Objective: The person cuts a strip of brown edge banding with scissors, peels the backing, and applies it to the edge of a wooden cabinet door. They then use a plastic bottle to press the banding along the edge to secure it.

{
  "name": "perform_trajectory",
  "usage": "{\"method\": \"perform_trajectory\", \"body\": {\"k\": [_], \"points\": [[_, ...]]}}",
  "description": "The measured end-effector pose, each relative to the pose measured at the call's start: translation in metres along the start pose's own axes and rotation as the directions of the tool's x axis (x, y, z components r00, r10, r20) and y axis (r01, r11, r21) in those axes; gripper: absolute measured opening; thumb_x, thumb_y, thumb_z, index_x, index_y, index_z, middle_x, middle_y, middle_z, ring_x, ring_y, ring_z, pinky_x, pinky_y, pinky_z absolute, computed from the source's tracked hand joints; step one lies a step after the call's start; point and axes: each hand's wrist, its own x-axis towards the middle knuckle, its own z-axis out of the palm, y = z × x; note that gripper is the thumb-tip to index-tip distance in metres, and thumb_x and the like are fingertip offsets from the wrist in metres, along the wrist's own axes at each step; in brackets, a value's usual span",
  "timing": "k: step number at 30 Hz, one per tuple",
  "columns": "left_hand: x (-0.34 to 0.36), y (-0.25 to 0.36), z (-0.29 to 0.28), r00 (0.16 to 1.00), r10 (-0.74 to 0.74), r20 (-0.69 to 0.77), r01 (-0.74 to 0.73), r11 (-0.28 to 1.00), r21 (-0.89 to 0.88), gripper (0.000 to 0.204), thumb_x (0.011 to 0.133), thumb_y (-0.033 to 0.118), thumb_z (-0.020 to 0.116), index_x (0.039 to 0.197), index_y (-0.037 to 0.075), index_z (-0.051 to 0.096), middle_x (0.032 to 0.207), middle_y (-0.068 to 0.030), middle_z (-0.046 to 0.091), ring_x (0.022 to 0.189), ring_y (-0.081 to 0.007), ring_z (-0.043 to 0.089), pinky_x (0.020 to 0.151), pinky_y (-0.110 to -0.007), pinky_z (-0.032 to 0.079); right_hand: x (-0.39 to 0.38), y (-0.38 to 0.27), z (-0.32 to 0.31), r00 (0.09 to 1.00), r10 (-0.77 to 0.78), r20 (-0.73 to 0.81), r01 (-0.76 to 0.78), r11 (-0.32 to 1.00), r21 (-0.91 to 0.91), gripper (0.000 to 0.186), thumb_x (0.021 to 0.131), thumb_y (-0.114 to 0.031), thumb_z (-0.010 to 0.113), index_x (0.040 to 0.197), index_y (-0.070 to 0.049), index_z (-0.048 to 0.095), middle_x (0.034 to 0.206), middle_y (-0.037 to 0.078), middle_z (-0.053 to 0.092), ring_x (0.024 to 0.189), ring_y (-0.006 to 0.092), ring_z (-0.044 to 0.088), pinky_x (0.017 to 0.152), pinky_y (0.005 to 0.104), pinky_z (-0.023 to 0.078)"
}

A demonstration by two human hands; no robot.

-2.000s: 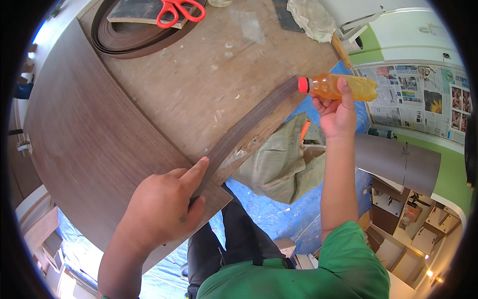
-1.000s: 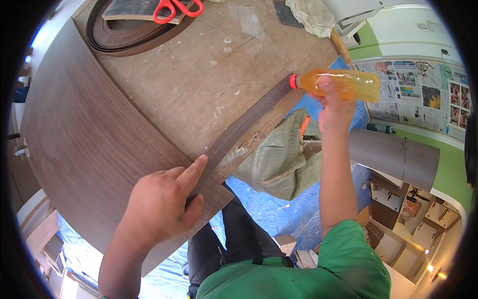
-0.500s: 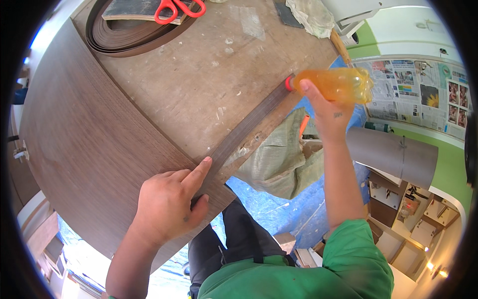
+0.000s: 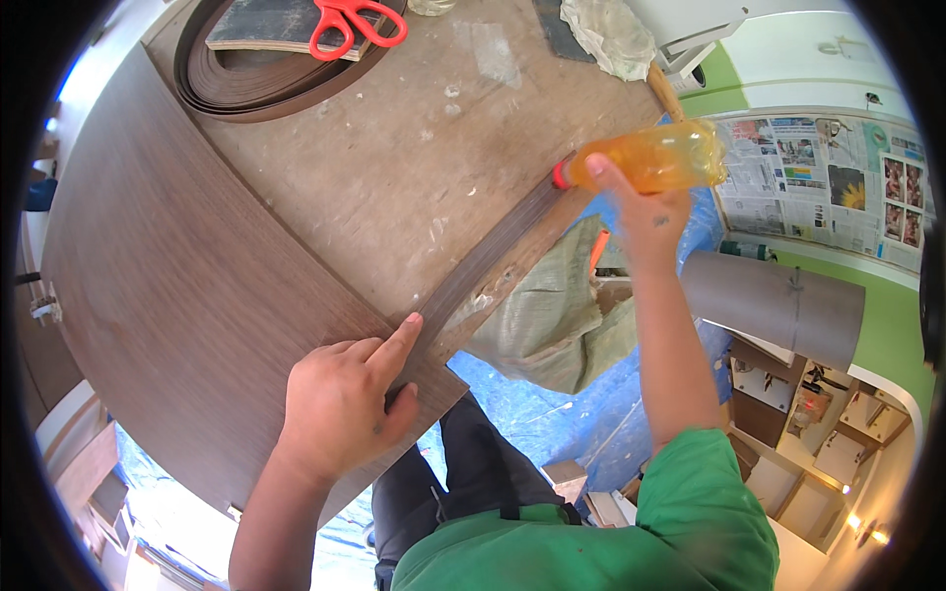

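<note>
My left hand (image 4: pixel 340 404) presses a long dark wood-grain strip (image 4: pixel 473 265) near the corner of a curved brown laminate panel (image 4: pixel 177 266), index finger extended along it and other fingers curled. The strip runs diagonally along the edge of a worn plywood worktop (image 4: pixel 355 177). My right hand (image 4: pixel 641 212) grips a plastic bottle (image 4: pixel 660 158) of yellow-orange liquid, held sideways with its red cap at the strip's far end. Motion slightly blurs the bottle.
A coiled brown band (image 4: pixel 246 98), a board with red scissors (image 4: pixel 350 25) and a crumpled white bag (image 4: pixel 611 34) lie at the back. Below are a sack (image 4: pixel 537 315) and blue sheeting (image 4: pixel 581 433). At right stand a grey roll (image 4: pixel 774 305) and open cabinets (image 4: pixel 808 443).
The bottle in my right hand has moved left and slightly down, its cap sliding a short way along the strip's far end. My left hand has shifted slightly right.
</note>
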Motion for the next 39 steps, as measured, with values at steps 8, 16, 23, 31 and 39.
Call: {"method": "perform_trajectory", "body": {"k": [8, 16, 23, 31, 39], "points": [[-0.001, 0.0, 0.002, 0.999, 0.003, -0.032, -0.003, 1.0, -0.005, 0.071, 0.072, 0.015, 0.077, 0.141, 0.009, 0.066, 0.093, -0.0114, 0.076, 0.086, -0.0298, 0.074, 0.079, -0.04, 0.058, 0.013, 0.011, -0.008, 0.999, -0.015, 0.031, 0.017, 0.998, -0.055, 0.022, 0.088, -0.011, 0.089, 0.099, -0.001, 0.073, 0.093, 0.002, 0.073, 0.083, 0.0108, 0.065, 0.077, 0.0279, 0.053], [-0.002, 0.001, 0.002, 0.999, -0.004, -0.032, 0.004, 1.0, -0.013, 0.07, 0.072, 0.016, 0.077, 0.142, 0.01, 0.066, 0.092, -0.0114, 0.074, 0.085, -0.0295, 0.073, 0.077, -0.041, 0.058, 0.004, 0.013, -0.011, 0.999, -0.041, 0.015, 0.042, 0.997, -0.07, 0.017, 0.089, -0.009, 0.087, 0.097, -0.002, 0.075, 0.092, 0.002, 0.074, 0.082, 0.0106, 0.067, 0.077, 0.0269, 0.054], [-0.002, -0.001, 0.004, 0.995, 0.041, -0.09, -0.04, 0.999, 0.01, 0.063, 0.077, 0.016, 0.074, 0.139, 0.007, 0.066, 0.085, -0.006, 0.069, 0.08, -0.0253, 0.071, 0.074, -0.04, 0.056, 0.004, 0.014, -0.01, 1.0, 0.018, -0.003, -0.018, 0.999, -0.04, 0.017, 0.088, -0.008, 0.088, 0.098, -0.002, 0.076, 0.094, 0.001, 0.075, 0.084, 0.0104, 0.067, 0.078, 0.0265, 0.053], [-0.003, -0.001, 0.005, 0.996, 0.028, -0.084, -0.029, 1.0, -0.009, 0.063, 0.077, 0.016, 0.074, 0.139, 0.007, 0.066, 0.084, -0.0056, 0.069, 0.079, -0.0254, 0.07, 0.074, -0.04, 0.056, 0.008, 0.012, 0.002, 0.998, -0.053, 0.043, 0.054, 0.998, -0.029, 0.027, 0.088, -0.01, 0.088, 0.107, -0.001, 0.071, 0.098, 0.003, 0.073, 0.086, 0.011, 0.067, 0.079, 0.0261, 0.053], [-0.005, -0.001, 0.007, 0.996, 0.006, -0.089, -0.009, 0.999, -0.031, 0.071, 0.071, 0.015, 0.078, 0.141, 0.01, 0.066, 0.087, -0.0093, 0.071, 0.08, -0.0289, 0.07, 0.075, -0.041, 0.056, -0.002, 0.001, 0.008, 0.992, -0.112, 0.051, 0.114, 0.993, -0.036, 0.018, 0.089, -0.01, 0.087, 0.099, -0.002, 0.075, 0.093, 0.002, 0.075, 0.083, 0.0103, 0.067, 0.077, 0.0275, 0.053]]}}
